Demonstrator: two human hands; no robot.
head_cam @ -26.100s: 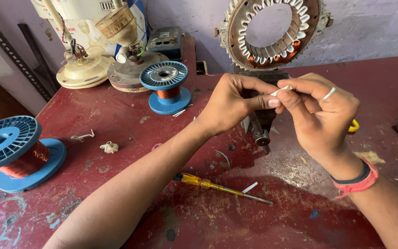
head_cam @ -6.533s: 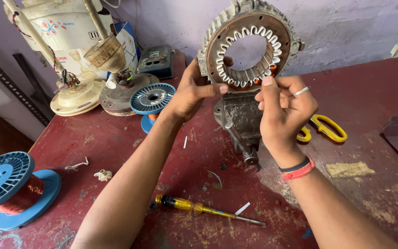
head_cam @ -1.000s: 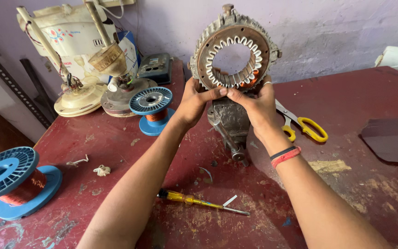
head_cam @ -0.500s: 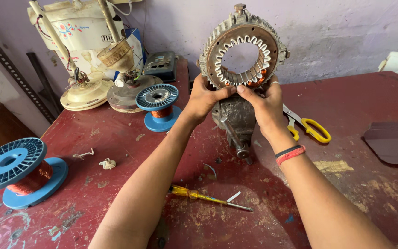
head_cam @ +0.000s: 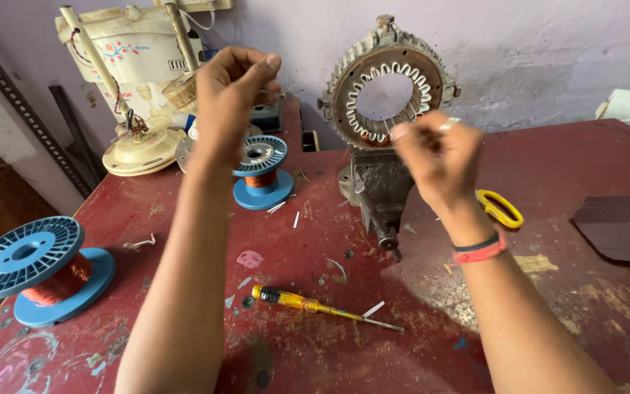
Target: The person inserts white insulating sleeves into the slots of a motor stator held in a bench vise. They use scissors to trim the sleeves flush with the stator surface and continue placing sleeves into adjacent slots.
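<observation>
A round metal stator ring (head_cam: 344, 95) with white-lined slots stands upright in a small grey vise (head_cam: 377, 190) on the red table (head_cam: 184, 219). My left hand (head_cam: 231, 95) is raised to the left of the ring, thumb and fingers pinched together. My right hand (head_cam: 439, 149) is held just right of and below the ring, fingers curled closed, a ring on one finger and bands on the wrist. Nothing is visible in either hand. Neither hand touches the stator.
A yellow-handled screwdriver (head_cam: 315, 306) lies in front of the vise. Two blue spools of copper wire stand at centre-left (head_cam: 260, 171) and far left (head_cam: 34, 266). Yellow-handled scissors (head_cam: 501, 208) are behind my right wrist. Cream fan parts (head_cam: 140, 80) are at the back left, a dark sheet (head_cam: 621, 226) is at the right.
Both hands have left the stator's lower rim and moved apart: the left hand up and to the left, the right hand to the right and toward me.
</observation>
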